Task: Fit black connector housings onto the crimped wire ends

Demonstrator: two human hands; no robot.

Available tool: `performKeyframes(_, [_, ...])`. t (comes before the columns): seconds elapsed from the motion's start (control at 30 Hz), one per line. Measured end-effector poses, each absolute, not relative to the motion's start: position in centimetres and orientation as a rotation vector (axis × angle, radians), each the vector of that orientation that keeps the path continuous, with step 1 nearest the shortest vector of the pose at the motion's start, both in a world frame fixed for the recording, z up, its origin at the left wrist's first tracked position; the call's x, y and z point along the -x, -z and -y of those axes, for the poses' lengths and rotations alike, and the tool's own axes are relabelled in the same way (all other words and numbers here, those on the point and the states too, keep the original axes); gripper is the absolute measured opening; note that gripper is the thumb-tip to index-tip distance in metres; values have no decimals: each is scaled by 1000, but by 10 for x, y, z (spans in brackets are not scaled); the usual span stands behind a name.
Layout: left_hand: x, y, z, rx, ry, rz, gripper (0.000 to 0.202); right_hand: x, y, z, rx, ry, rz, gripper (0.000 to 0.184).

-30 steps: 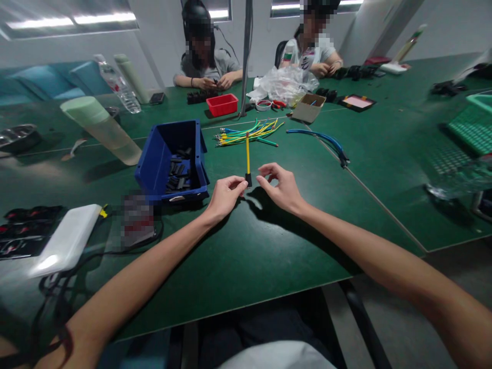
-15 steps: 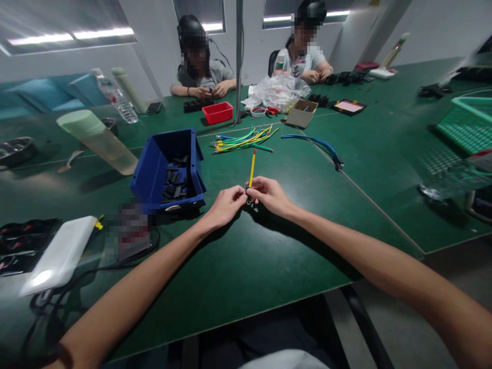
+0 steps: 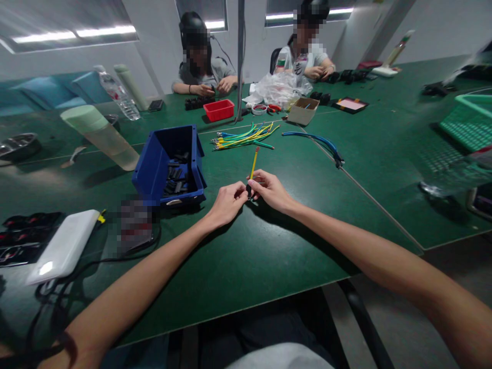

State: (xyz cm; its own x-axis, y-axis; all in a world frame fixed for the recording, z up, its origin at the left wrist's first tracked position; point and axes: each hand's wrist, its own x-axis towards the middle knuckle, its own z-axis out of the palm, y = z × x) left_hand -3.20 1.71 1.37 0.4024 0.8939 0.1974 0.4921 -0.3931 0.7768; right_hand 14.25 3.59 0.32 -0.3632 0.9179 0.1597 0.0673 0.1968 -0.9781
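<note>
A short yellow-green wire [image 3: 254, 163] stands nearly upright between my hands, its reddish tip at the top. Around its lower end sits a small black sleeve [image 3: 248, 190], with a bit of metal showing below it. My right hand [image 3: 270, 189] pinches the wire and the upper sleeve between thumb and fingers. My left hand [image 3: 229, 201] is closed at the sleeve's lower left side, fingertips pressed against it. Beyond them lies a bundle of yellow, green and blue wires [image 3: 248, 137] with metal ends.
Left of my hands stands a blue bin [image 3: 144, 171] holding several black sleeves. Blue cables [image 3: 317, 138] lie to the right. A red tray [image 3: 219, 110], a cardboard box [image 3: 303, 111] and plastic bags [image 3: 282, 89] are farther back. Two people sit across the table.
My right fingers have shifted slightly on the wire and sleeve, and the wire leans a little more to the right. The whole view has tilted slightly; both hands keep their grip.
</note>
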Motion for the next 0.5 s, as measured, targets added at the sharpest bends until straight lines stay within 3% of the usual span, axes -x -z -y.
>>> performKeyframes(0.5, [30,-14,-15,-2022,-828,-1240,24,-145,-1,-38,913,-1314,1533,30])
